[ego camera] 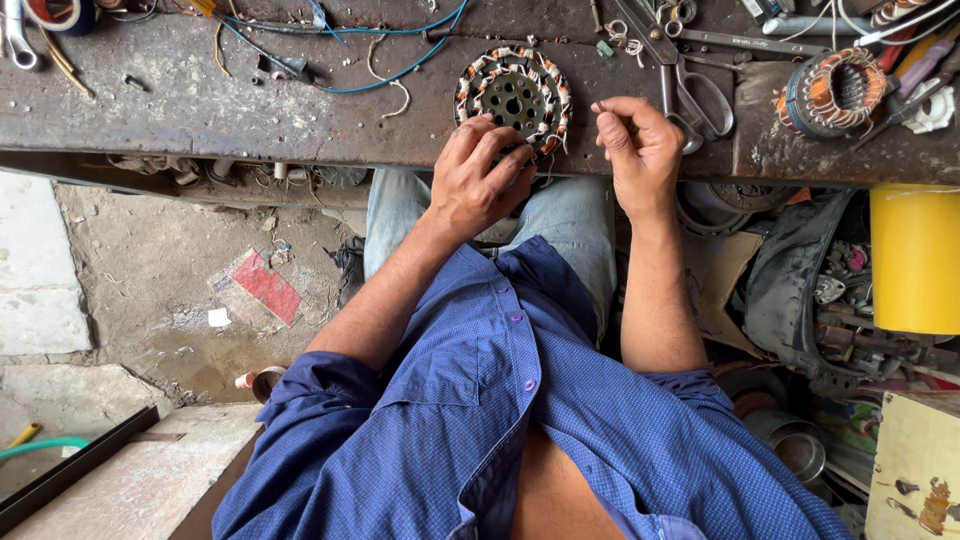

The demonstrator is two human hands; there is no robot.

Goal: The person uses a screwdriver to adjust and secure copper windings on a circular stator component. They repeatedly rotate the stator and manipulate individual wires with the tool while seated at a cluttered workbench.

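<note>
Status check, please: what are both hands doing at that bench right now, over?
Left hand resting on round wound coil ring at bench edge. Right hand pinching a thin wire end, apart from ring. Scissors lie just beyond the right hand. Over.

Blue dotted shirt (560,430), sleeves rolled, light jeans (560,215)

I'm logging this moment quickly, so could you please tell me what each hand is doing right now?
Left hand: fingers resting on the round copper-wound stator, not closed around it.
Right hand: pinched shut on a thin wire.
</note>
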